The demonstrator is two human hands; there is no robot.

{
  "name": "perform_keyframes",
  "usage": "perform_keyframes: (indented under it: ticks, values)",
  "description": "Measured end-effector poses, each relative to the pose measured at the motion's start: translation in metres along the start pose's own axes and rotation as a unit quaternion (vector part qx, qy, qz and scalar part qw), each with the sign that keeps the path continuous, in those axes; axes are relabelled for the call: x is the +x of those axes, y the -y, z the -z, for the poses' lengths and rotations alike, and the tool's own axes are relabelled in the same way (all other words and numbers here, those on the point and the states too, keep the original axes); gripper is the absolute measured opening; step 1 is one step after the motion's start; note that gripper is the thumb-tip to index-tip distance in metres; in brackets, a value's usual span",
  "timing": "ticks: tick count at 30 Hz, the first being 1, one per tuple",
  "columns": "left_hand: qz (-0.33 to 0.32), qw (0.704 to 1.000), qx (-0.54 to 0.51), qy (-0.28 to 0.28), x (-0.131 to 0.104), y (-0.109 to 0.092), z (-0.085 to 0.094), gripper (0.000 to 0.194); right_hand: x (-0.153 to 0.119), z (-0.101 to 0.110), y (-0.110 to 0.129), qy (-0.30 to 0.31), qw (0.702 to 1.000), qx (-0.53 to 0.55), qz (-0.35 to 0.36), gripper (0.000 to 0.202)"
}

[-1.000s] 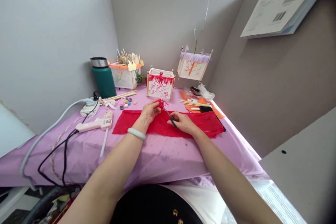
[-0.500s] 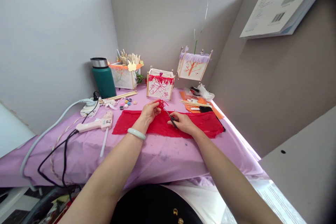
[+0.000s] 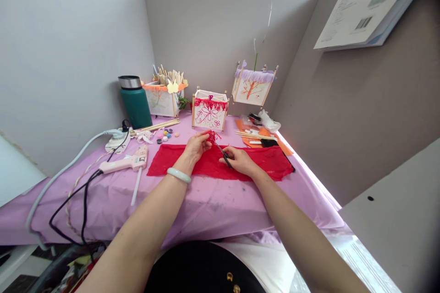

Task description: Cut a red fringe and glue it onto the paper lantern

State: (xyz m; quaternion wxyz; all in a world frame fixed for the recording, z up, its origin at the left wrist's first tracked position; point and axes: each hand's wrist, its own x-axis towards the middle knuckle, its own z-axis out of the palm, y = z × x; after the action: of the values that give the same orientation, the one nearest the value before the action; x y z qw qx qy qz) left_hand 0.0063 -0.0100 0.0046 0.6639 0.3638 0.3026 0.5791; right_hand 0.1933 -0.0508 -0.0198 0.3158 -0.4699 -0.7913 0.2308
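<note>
Between the fingers of my left hand (image 3: 198,145) is a small strip of red fringe (image 3: 212,135), its cut ends sticking out to the right. My right hand (image 3: 237,159) grips black-handled scissors (image 3: 226,157), whose blades point up and left to the fringe. Both hands are over a wide piece of red fabric (image 3: 168,159) lying flat on the purple tablecloth (image 3: 213,206). Just behind them stands a white paper lantern (image 3: 210,112) with wooden corner sticks, red fringe along its top and a drawn flower.
A pink glue gun (image 3: 127,162) with cords lies at the left, near a green bottle (image 3: 135,103) and a stick-filled box (image 3: 163,98). A purple-fringed lantern (image 3: 252,87) hangs at the back right. Orange sheets (image 3: 245,127) and thin sticks lie right, small paint pots (image 3: 165,135) left.
Almost nothing differs. Both hands, the scissors and the fringe stay in nearly the same place.
</note>
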Motion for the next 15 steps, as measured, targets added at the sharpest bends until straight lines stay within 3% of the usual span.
perform_keyframes:
  ticks: [15]
  values:
    - [0.0, 1.0, 0.012, 0.004, 0.0, -0.0007, -0.0008, 0.031, 0.0006, -0.0012, -0.0034, -0.002, 1.0, 0.002, 0.0, 0.038]
